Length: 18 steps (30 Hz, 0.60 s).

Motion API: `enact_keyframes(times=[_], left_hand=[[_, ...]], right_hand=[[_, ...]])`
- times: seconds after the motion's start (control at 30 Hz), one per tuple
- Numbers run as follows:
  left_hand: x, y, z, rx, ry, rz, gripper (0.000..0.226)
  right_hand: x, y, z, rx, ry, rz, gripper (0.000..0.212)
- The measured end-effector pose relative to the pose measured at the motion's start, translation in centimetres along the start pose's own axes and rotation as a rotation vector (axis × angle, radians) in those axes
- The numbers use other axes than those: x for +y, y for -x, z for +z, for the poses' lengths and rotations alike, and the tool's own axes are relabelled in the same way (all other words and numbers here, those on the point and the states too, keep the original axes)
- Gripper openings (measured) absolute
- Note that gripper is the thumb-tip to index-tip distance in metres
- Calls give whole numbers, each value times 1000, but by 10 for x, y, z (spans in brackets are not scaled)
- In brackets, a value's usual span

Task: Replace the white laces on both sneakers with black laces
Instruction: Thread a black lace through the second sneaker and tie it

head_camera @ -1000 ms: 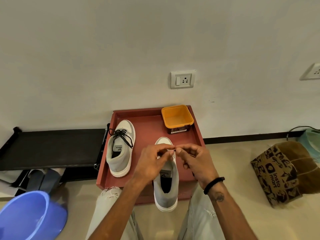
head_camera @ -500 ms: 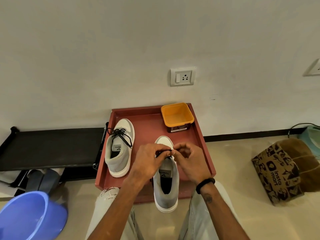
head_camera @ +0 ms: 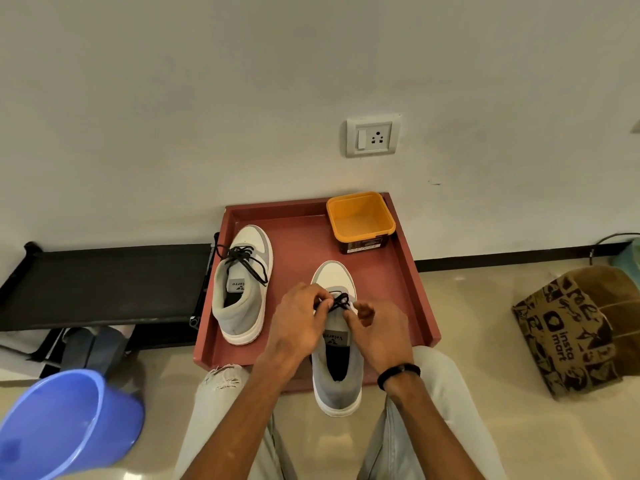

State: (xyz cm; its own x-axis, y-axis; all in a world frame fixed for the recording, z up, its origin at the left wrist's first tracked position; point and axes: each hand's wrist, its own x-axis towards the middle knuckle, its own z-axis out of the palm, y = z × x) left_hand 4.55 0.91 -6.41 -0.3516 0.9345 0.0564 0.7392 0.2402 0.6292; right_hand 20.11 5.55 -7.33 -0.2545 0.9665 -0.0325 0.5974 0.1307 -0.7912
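Right now both hands work over the near sneaker (head_camera: 335,358), which lies lengthwise on the red tray (head_camera: 304,237) with its heel overhanging the tray's front edge, between the person's knees. The left hand (head_camera: 298,323) pinches a strand of the black lace (head_camera: 337,302) between thumb and fingertips, and the right hand (head_camera: 379,332) has its fingers curled in beside the same crossing, apparently nipping the other strand, though the exact contact is hard to make out. That lace sits low over the tongue, just behind the white toe cap. The far sneaker (head_camera: 242,285), on the left of the tray, already carries a tied black lace (head_camera: 242,259), so the job looks close to done, with only this knot or bow left. A lace like this is light, limp and thin; it will sag and slip unless held under slight tension, so the best hold is close to the crossing, with fingertips rather than the whole hand. The shoe itself is soft and light and may shift when the strands are pulled, so steadying it against the tray would help. An empty orange tub (head_camera: 360,220) stands at the tray's far corner.
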Motion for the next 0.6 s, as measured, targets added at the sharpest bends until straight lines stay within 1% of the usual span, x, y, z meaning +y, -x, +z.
enact_keyframes(times=[0.03,0.07,0.13,0.23,0.3,0.37,0.5,0.6], left_hand=[[1,2,5,-22,-31,-1,13],[3,4,9,-42,-70,10,16],[7,7,17,-55,-162,43,21],[10,7,22,-11,-248,52,21],[9,9,27,-8,-275,68,21],[5,13,33,22,-241,76,20],[0,20,46,132,-91,19,16],[-1,23,52,174,-82,8,15]], right_hand=[[1,0,2,-2,-9,-6,17],[2,1,3,0,-17,-10,15],[5,0,3,1,-50,25,20],[14,-8,4,-63,-201,164,25],[20,-13,3,-110,-303,237,22],[24,-15,2,-130,-352,258,19],[24,-13,2,-144,-365,231,19],[23,-12,2,-123,-351,205,16]])
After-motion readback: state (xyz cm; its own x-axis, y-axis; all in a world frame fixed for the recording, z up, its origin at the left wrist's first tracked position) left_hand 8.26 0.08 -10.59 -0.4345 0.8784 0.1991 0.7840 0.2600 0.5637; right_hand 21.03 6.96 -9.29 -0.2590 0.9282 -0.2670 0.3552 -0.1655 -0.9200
